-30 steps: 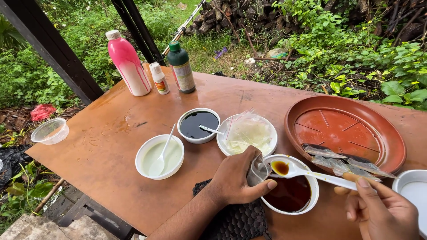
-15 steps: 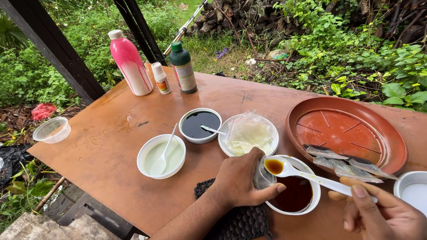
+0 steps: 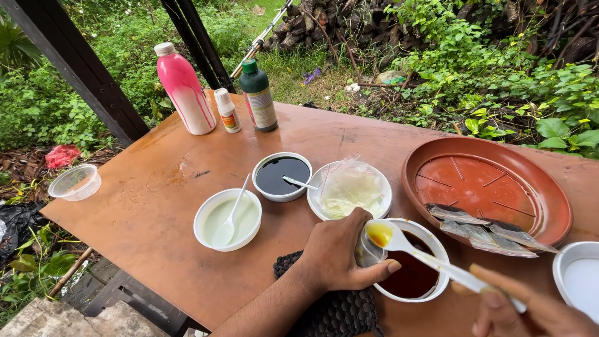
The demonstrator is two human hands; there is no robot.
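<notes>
My left hand [image 3: 340,254] grips the near rim of a white bowl [image 3: 430,293] filled with dark brown liquid. My right hand [image 3: 521,307] holds the handle of a white plastic spoon [image 3: 399,239], whose scoop carries amber liquid and hovers over the bowl's left rim. A dark woven mat [image 3: 340,309] lies under my left wrist. The bowl stands on a brown wooden table [image 3: 143,206].
Other white bowls hold pale green liquid [image 3: 228,218], black liquid [image 3: 282,176] and a plastic bag [image 3: 350,190]. A terracotta dish [image 3: 486,187] holds small packets. A pink bottle [image 3: 184,88], small white bottle [image 3: 226,110] and green bottle [image 3: 258,95] stand at the back. A clear cup [image 3: 75,182] sits at the left corner.
The spoon with amber liquid has risen slightly and shifted left over the bowl's rim. My right hand has slid lower right. My left hand stays on the bowl.
</notes>
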